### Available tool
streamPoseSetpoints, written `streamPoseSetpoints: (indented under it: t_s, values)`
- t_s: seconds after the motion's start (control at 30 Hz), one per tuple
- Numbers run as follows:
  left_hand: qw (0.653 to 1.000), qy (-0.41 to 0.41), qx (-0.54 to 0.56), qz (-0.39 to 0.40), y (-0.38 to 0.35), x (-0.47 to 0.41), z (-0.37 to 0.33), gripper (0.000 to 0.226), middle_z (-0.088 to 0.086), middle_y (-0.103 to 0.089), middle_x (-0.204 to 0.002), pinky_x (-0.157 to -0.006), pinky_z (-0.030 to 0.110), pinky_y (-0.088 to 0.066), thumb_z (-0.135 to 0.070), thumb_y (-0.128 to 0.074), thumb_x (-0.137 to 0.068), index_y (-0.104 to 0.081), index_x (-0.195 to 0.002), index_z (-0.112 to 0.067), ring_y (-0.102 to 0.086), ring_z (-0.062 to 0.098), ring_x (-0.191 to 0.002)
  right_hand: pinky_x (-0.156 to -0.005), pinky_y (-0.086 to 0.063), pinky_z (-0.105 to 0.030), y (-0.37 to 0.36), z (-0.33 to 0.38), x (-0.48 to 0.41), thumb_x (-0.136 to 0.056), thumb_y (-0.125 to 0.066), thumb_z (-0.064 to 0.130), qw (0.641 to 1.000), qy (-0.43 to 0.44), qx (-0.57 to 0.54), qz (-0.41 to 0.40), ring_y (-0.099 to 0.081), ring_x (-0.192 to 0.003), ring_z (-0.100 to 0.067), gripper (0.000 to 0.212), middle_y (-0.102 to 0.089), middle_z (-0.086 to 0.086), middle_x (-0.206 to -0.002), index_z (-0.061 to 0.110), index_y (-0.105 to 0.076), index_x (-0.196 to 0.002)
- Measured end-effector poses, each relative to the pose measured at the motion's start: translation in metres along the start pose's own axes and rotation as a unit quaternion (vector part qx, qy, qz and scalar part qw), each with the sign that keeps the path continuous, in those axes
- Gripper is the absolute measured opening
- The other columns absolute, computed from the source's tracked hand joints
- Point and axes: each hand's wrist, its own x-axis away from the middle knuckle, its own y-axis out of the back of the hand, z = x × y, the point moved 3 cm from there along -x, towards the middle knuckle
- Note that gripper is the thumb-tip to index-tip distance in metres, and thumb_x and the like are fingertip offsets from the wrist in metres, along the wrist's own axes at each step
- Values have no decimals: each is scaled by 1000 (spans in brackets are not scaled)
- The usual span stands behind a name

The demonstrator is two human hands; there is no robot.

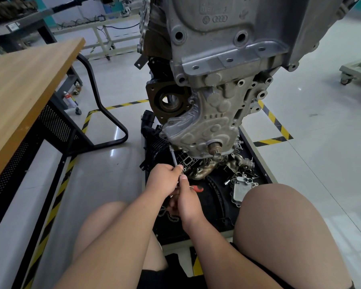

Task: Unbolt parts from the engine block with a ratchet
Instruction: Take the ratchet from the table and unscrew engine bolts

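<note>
A grey engine block hangs on a stand in front of me, its lower timing cover facing me. A thin ratchet extension bar runs up from my hands to a bolt at the cover's lower left corner. My left hand grips the bar just below its middle. My right hand grips the ratchet right behind it, thumb on top; the red-tipped handle sticks out to the right. The ratchet head is hidden by my fingers.
Removed parts lie in the black tray under the engine: a manifold, a small silver housing, loose bolts. A wooden table stands at left. My bare knees flank the tray. Yellow-black tape marks the floor.
</note>
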Motion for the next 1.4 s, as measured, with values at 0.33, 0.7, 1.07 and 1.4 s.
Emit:
streamPoseSetpoints:
  t_s: [0.33, 0.7, 1.07, 1.4]
  values:
    - [1000, 3, 11, 5, -3, 1, -2, 41, -5, -54, -44, -46, 21, -35, -38, -58, -93, -68, -65, -9, -47, 5, -39, -60, -42, -31, 5, 2, 0, -96, -48, 52, 998, 31, 3, -61, -53, -51, -12, 48, -60, 7, -54, 13, -61, -70]
    - [999, 15, 41, 7, -5, -2, 0, 43, -6, -60, -50, -49, 22, -40, -39, -56, -93, -71, -74, -4, -53, 3, -44, -53, -46, -28, 1, -1, -2, -100, -32, 53, 999, 12, -27, -22, -48, -43, -14, 59, -49, 2, -45, 11, -60, -70]
    - [994, 36, 91, 44, -7, -2, -3, 38, -4, -62, -54, -53, 24, -41, -36, -47, -97, -69, -69, -22, -55, 7, -46, -46, -38, -23, -4, 3, 5, -98, -20, 64, 996, -44, -73, 17, -37, -37, -21, 72, -28, -3, -40, 15, -39, -49]
    - [997, 23, 68, 37, -9, -5, 1, 39, -7, -58, -43, -40, 17, -37, -31, -47, -97, -68, -65, -22, -52, 4, -37, -43, -39, -21, -2, 4, 1, -101, -29, 56, 997, -26, -72, 8, -37, -38, -13, 61, -40, 1, -43, 13, -54, -67]
